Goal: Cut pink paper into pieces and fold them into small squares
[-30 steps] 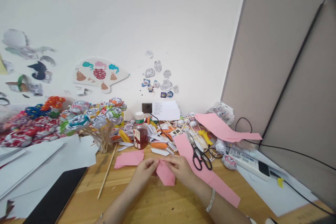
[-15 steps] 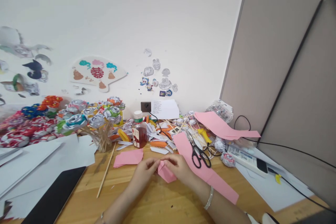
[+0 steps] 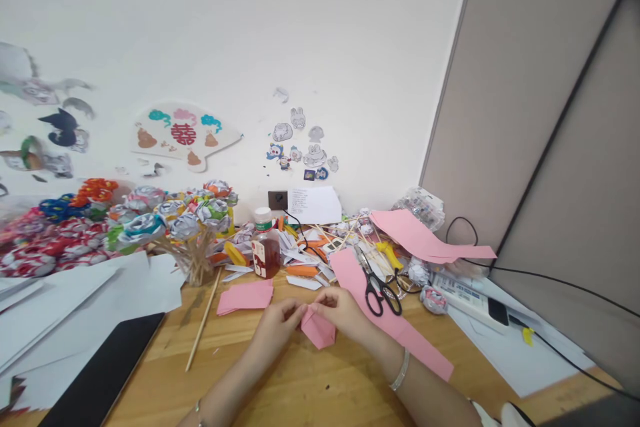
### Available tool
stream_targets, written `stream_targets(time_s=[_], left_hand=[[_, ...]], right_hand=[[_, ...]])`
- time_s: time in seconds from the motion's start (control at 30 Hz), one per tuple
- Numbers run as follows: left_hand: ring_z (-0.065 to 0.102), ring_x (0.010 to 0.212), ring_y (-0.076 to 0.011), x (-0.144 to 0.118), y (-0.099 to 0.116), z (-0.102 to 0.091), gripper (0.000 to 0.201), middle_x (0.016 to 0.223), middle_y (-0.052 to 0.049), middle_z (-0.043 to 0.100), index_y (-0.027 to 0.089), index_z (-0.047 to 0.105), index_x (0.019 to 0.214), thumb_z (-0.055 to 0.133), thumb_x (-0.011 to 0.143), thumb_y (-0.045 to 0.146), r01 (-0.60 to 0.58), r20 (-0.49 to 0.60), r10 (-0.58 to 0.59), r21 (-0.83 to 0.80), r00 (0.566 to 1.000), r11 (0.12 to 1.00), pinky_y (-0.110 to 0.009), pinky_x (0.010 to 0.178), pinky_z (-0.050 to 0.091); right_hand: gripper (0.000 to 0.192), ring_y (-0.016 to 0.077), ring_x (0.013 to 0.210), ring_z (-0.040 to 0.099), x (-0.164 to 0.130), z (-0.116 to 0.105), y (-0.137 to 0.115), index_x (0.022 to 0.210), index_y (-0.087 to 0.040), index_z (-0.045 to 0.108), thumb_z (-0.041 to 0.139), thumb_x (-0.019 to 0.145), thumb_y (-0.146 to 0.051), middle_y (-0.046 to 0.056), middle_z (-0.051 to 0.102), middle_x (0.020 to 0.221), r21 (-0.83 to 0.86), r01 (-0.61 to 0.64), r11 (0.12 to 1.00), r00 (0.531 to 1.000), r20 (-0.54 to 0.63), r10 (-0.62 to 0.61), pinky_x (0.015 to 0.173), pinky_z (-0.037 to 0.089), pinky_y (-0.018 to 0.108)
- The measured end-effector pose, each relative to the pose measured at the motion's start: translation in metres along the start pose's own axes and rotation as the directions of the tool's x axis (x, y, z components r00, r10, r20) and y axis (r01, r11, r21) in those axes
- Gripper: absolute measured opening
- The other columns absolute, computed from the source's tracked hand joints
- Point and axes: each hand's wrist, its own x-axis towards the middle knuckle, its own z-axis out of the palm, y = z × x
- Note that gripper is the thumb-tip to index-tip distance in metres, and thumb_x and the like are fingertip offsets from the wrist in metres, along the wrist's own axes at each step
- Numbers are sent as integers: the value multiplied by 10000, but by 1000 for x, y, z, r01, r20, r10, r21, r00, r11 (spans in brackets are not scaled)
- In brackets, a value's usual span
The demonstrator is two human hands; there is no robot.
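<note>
A small folded piece of pink paper (image 3: 319, 331) hangs between my two hands, just above the wooden table. My left hand (image 3: 280, 323) pinches its top left edge with thumb and forefinger. At the top right, my right hand (image 3: 340, 313) grips it the same way, the fingertips of both hands almost meeting. Behind my left hand lies a stack of cut pink paper pieces (image 3: 245, 297). Black-handled scissors (image 3: 375, 287) rest on a long pink paper strip (image 3: 417, 343), right of my right hand.
A bottle of dark red liquid (image 3: 265, 250) stands behind my hands. Paper flowers on sticks (image 3: 185, 227) crowd the back left. A wooden stick (image 3: 204, 320), a black flat object (image 3: 107, 373) and white sheets (image 3: 60, 313) lie left. A power strip (image 3: 470, 303) sits right.
The pink paper has turned slightly between my fingertips, and its lower part shows a bit more. Both hands keep nearly the same place and grip.
</note>
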Motion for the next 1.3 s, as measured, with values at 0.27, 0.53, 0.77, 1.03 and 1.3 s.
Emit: stream_targets(time_s=[0.27, 0.53, 0.77, 1.03, 1.3], left_hand=[[443, 547, -125, -1, 1, 1, 302, 538, 32, 490, 155, 521, 560, 453, 729, 396, -5, 1, 5, 16, 1000, 1000, -214, 514, 325], [426, 546, -127, -2, 0, 1, 292, 537, 28, 459, 168, 489, 544, 446, 740, 379, -34, -27, 36, 71, 999, 997, -207, 493, 310], [444, 566, -134, -4, 4, 2, 290, 564, 18, 492, 164, 522, 578, 450, 744, 391, -69, -33, 72, 87, 997, 994, -212, 512, 322], [419, 529, -123, -5, 7, 1, 305, 515, 35, 439, 177, 453, 513, 453, 746, 374, -84, -46, 89, 103, 995, 991, -211, 498, 308], [451, 535, -131, -1, 5, -6, 275, 532, 24, 500, 168, 521, 556, 495, 709, 396, -28, -113, 32, 34, 993, 999, -219, 511, 340]], right_hand=[[121, 118, 597, 536, -1, 1, -4, 640, -140, 597, 609, 658, -258, -6, 587, 620, -16, -16, 1000, 1000, -15, 16, 559, 411, 222], [68, 113, 575, 523, -2, 2, -6, 618, -142, 594, 600, 645, -204, -8, 579, 599, -50, -19, 999, 999, -29, 18, 532, 400, 217], [74, 106, 571, 509, -4, 1, -9, 606, -141, 580, 593, 650, -199, -14, 560, 592, -31, -12, 999, 999, -40, 11, 538, 396, 214], [91, 119, 583, 520, -6, 3, -12, 618, -136, 600, 577, 670, -207, -4, 574, 599, -81, -9, 997, 1000, -13, 8, 552, 401, 224], [220, 145, 683, 558, -5, -3, -12, 720, -141, 629, 495, 770, -309, 17, 621, 698, -62, 31, 998, 999, 31, -29, 614, 426, 241]])
